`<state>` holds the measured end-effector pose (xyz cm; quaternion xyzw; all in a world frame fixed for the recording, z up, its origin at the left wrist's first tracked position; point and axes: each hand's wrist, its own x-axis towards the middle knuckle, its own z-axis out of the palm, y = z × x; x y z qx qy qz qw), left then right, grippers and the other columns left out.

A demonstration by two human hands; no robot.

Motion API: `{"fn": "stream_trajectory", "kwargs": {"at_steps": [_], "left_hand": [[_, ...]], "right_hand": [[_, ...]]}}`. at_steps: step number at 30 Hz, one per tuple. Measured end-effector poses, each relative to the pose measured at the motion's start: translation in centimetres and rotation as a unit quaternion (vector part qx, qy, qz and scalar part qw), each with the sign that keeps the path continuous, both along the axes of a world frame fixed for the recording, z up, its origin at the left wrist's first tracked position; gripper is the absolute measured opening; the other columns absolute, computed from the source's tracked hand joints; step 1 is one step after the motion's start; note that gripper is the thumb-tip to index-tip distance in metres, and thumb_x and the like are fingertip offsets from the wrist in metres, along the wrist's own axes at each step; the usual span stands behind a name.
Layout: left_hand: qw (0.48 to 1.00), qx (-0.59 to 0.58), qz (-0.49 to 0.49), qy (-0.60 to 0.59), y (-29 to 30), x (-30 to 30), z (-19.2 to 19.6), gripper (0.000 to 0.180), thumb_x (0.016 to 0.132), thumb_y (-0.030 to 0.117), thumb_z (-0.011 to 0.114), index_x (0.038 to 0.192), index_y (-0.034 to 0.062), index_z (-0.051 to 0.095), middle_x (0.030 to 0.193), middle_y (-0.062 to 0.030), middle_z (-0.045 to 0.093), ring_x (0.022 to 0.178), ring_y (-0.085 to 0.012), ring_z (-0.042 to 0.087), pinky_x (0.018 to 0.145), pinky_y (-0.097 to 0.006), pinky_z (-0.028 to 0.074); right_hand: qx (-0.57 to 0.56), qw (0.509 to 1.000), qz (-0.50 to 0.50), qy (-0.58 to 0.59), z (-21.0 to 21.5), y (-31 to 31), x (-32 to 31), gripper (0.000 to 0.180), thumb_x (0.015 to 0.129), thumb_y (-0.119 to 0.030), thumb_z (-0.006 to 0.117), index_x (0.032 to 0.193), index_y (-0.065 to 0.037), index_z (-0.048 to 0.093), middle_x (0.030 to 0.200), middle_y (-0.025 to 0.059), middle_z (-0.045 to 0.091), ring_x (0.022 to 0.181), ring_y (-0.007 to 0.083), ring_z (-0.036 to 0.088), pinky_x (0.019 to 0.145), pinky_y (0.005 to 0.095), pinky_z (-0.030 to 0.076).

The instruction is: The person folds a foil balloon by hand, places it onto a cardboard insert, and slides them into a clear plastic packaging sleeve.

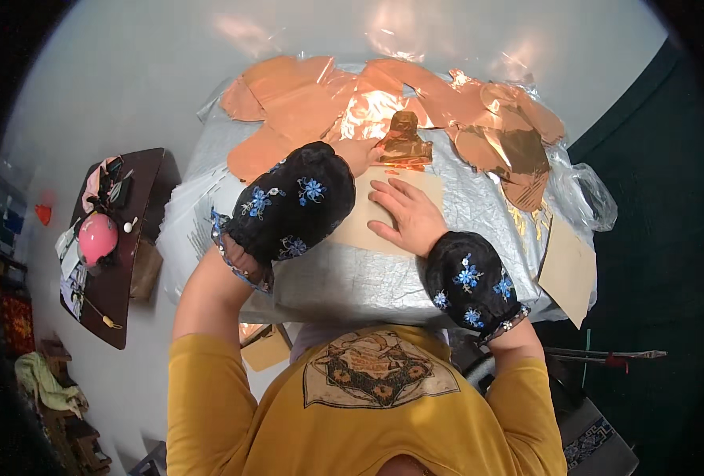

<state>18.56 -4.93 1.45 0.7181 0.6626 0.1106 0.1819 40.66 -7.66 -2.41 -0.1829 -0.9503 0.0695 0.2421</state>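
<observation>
My left hand (358, 154) is at the lower left edge of a small, shiny copper-coloured foil piece (404, 144), its fingertips closed on that edge. The black flowered sleeve cover hides part of this hand. My right hand (410, 216) lies with fingers spread on a tan sheet of paper or card (360, 230), just below the foil. Tiny orange scraps (391, 171) rest at the sheet's upper edge. Behind both hands spreads a heap of large copper-coloured foil sheets (300, 103), some with rounded ends.
Silvery covering (328, 282) wraps the worktable. To the right are gold scraps (536, 218), crumpled clear plastic (590, 198) and another tan sheet (567, 270) overhanging the edge. White sheets (197, 218) lie left. Farther left, a dark side table (141, 230) carries a pink round object (98, 238).
</observation>
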Motion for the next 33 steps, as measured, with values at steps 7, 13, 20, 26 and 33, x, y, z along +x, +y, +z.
{"fn": "stream_trajectory", "kwargs": {"at_steps": [7,13,20,26,33], "left_hand": [[1.000,0.003,-0.014,0.005,-0.3,-0.2,0.1,0.050,0.104,0.043,0.037,0.142,0.0108,0.046,0.114,-0.0213,0.067,0.104,-0.0394,0.064,0.095,-0.046,0.046],[1.000,-0.028,-0.014,0.003,0.0,-0.5,0.7,0.051,0.104,0.043,0.037,0.145,0.0122,0.042,0.118,-0.0211,0.066,0.107,-0.0402,0.062,0.096,-0.046,0.045],[0.999,-0.022,-0.022,-0.041,3.2,-2.0,1.8,0.050,0.104,0.044,0.040,0.142,0.0124,0.047,0.119,-0.0174,0.067,0.108,-0.0349,0.063,0.093,-0.044,0.047],[0.997,0.030,-0.022,-0.074,3.6,-2.8,1.2,0.054,0.101,0.048,0.048,0.141,0.0124,0.048,0.116,-0.0151,0.068,0.100,-0.0283,0.064,0.089,-0.039,0.049],[0.979,-0.005,-0.005,-0.202,3.9,-4.0,-1.2,0.047,0.085,0.016,0.075,0.126,0.0017,0.056,0.098,-0.0092,0.068,0.085,-0.0141,0.064,0.071,-0.030,0.054]], "right_hand": [[-0.004,1.000,0.014,-0.009,0.2,0.3,0.2,0.045,0.089,-0.038,0.066,0.123,-0.010,0.057,0.139,0.0088,0.054,0.130,0.0354,0.047,0.107,0.0443,0.039],[-0.015,0.999,0.027,-0.015,0.2,0.6,0.3,0.045,0.090,-0.038,0.065,0.124,-0.011,0.056,0.140,0.0089,0.053,0.132,0.0356,0.045,0.108,0.0446,0.038],[-0.014,0.999,0.022,-0.020,0.3,0.4,0.4,0.043,0.090,-0.038,0.064,0.123,-0.011,0.056,0.142,0.0076,0.052,0.132,0.0354,0.044,0.108,0.0445,0.038],[0.001,1.000,0.024,-0.015,0.5,0.2,0.1,0.043,0.090,-0.039,0.063,0.122,-0.012,0.057,0.140,0.0066,0.053,0.130,0.0340,0.046,0.107,0.0439,0.038],[-0.003,0.999,0.019,-0.027,0.3,0.3,0.3,0.042,0.090,-0.038,0.064,0.122,-0.012,0.057,0.142,0.0075,0.051,0.132,0.0340,0.044,0.108,0.0438,0.037]]}}
